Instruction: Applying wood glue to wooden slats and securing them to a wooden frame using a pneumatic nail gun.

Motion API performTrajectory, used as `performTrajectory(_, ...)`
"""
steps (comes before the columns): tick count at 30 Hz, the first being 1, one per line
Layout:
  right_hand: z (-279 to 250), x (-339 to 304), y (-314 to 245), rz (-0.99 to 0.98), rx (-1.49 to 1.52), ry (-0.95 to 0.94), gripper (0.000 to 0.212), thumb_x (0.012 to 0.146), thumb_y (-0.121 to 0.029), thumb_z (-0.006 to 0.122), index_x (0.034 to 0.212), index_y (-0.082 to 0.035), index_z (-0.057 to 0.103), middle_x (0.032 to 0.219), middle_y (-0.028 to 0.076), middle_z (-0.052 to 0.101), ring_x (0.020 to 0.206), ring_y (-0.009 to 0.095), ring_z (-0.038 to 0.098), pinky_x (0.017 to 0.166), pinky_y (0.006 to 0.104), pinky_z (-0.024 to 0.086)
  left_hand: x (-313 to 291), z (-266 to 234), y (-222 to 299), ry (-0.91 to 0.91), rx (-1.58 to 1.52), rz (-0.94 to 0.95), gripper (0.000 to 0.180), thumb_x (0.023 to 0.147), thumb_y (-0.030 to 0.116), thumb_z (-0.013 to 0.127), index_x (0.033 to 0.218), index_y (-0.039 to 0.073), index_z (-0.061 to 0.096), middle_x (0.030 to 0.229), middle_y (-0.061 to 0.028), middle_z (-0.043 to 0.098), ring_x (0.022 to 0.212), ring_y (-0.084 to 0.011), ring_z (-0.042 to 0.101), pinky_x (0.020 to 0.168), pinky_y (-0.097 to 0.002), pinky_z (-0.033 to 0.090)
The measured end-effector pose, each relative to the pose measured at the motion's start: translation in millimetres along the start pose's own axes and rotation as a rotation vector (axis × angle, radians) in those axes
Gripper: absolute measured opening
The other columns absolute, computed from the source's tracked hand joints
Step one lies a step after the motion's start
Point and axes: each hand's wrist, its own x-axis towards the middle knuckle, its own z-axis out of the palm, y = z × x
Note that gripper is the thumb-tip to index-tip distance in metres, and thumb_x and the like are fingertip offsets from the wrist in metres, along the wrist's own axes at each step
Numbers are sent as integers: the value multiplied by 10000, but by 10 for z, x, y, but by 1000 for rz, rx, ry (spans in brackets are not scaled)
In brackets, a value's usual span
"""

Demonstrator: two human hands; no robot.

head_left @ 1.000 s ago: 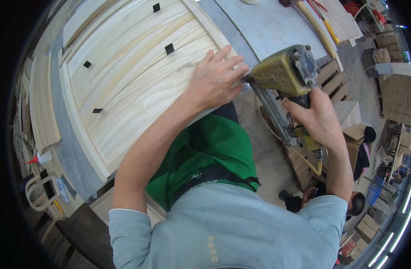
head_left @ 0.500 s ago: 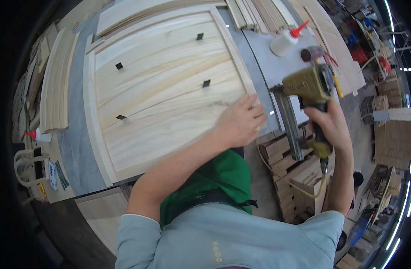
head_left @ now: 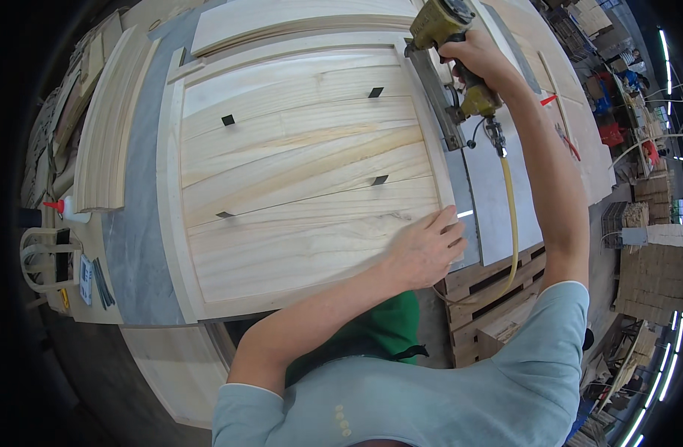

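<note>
A pale framed wooden panel (head_left: 304, 160) lies on the grey worktable, with several small black tabs on its boards. My left hand (head_left: 429, 249) is at the panel's near right corner, its fingers curled over the frame's edge; the thumb is hidden. In my right hand (head_left: 481, 61) is an olive-coloured pneumatic nail gun (head_left: 440, 26), gripped by its handle above the far right part of the frame. The gun's nose is at the right rail near the far corner; I cannot tell whether it touches. A yellow air hose (head_left: 511, 216) hangs from its handle.
Stacked wooden strips (head_left: 106, 127) lie along the table's left side, near a white glue bottle with a red tip (head_left: 73, 210). Beyond the panel are more boards (head_left: 296, 26). A wooden pallet (head_left: 472, 309) stands below the table's right edge, where the hose hangs.
My right hand has carried the nail gun away from me and leftward, from beside the panel to its far right corner. My left hand stays at the near right corner.
</note>
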Motion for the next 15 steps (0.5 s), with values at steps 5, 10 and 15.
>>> performTrajectory(5,13,73,67,17,-20,-43,255,782,-180,631,847,66,621,716,94,617,540,146,587,470,290,480,-9,-7,0,-13,4,-10,406,654,212,733,1014,72,609,1191,-80,531,1224,-343,437,1026,-390,404)
performTrajectory(10,-13,-261,52,51,-40,-44,264,792,-223,623,806,41,610,649,63,584,492,112,547,459,258,454,-33,8,1,6,4,-14,390,658,209,727,1005,71,615,1208,-80,543,1231,-341,435,1028,-388,405)
performTrajectory(15,-36,-400,146,27,-48,-41,272,795,-228,621,835,40,598,654,58,584,495,110,549,462,255,453,-32,17,-13,19,-20,-4,387,653,202,724,1004,75,622,1219,-79,553,1234,-340,439,1028,-388,407)
